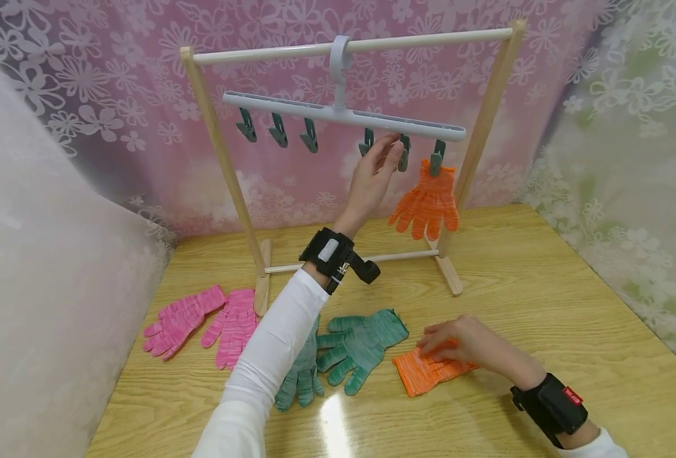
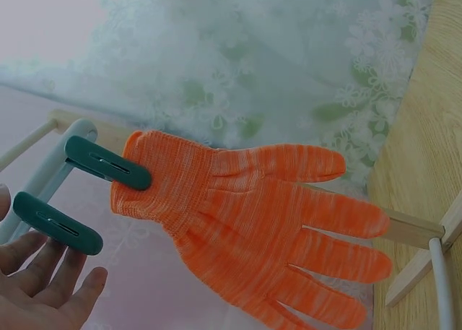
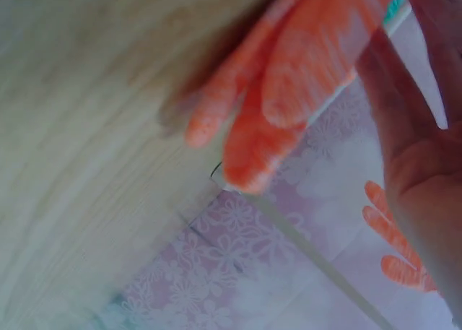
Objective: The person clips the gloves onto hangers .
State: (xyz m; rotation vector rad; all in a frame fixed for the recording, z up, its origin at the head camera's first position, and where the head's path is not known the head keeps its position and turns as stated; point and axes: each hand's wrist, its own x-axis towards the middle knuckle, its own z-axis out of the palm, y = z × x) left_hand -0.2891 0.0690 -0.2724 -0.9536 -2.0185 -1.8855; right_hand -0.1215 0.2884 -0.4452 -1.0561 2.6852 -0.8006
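A grey-white hanger (image 1: 315,112) with green clips hangs tilted from the rack. My left hand (image 1: 369,181) is raised at a green clip (image 2: 58,223), second from the right end, with thumb and fingers at its upper part. Beside it, an orange glove (image 1: 429,200) hangs by its cuff from the end clip (image 1: 437,159), fingers down. Low over the table, my right hand (image 1: 464,343) grips a second orange glove (image 1: 421,374) from above. The right wrist view is blurred, with that glove's fingers (image 3: 249,153) dangling near the wood; the exact grip is partly hidden.
Two pink gloves (image 1: 180,321) lie at the left of the wooden table (image 1: 521,267). Two green gloves (image 1: 361,343) lie in the middle, one partly behind my left sleeve. The rack's wooden posts (image 1: 223,152) and feet stand behind, before a flowered curtain (image 1: 281,191).
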